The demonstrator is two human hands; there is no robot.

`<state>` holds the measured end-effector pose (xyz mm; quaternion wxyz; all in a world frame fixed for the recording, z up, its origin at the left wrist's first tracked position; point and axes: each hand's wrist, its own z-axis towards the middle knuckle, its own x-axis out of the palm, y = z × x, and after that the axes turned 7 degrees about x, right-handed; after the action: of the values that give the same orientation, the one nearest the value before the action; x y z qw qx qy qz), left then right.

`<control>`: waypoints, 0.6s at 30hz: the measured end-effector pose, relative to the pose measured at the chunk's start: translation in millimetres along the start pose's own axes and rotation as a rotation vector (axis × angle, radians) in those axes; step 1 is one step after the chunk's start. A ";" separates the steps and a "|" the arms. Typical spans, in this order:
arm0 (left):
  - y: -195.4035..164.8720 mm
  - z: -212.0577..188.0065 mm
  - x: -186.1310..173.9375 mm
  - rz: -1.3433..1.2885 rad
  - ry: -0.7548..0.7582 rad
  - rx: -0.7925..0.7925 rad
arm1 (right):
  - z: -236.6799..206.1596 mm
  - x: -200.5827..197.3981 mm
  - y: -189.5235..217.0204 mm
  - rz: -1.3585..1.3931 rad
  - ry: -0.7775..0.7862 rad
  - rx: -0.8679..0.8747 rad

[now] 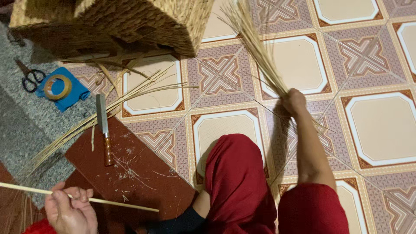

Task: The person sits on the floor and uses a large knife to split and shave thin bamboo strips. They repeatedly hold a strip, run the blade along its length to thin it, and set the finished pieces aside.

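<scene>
My right hand (293,100) is stretched out over the tiled floor and grips a bundle of thin pale straw strands (253,41) that fan upward toward the top of the view. My left hand (69,207), low at the left, is closed around a single long pale strip (117,203) that runs across a dark red board (143,173). A knife (103,125) with a flat blade and wooden handle lies on that board, above my left hand. My knees in red cloth (238,182) fill the bottom centre.
A large woven basket (130,24) stands at the top left. Loose long strips (112,104) lie below it. Black scissors (30,78) and a roll of tape (57,86) on a blue cloth rest on a grey mat (26,125). Patterned tiles (377,117) cover the right.
</scene>
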<state>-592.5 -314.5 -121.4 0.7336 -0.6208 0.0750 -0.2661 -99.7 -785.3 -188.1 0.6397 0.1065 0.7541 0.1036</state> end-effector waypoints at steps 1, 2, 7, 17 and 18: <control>-0.9 -0.1 0.6 -0.037 -0.002 0.003 | -1.5 -1.5 -7.9 0.014 -0.051 -0.038; -1.4 1.1 2.6 -0.071 -0.009 0.008 | -2.2 -4.2 -14.9 -0.034 -0.018 0.007; -2.4 8.2 24.7 -0.170 -0.075 0.070 | -10.3 -9.1 0.8 -0.283 -0.456 -0.225; 1.4 33.6 47.8 -0.477 -0.175 0.106 | -186.8 63.2 213.3 0.729 0.551 -1.068; 1.0 35.5 47.8 -0.472 -0.192 0.098 | -204.6 68.9 232.1 0.715 0.602 -1.146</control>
<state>-536.0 -306.6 -104.1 0.6842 -0.6073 -0.1550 -0.3730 -306.0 -547.4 -152.4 0.2879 -0.0382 0.6438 0.7080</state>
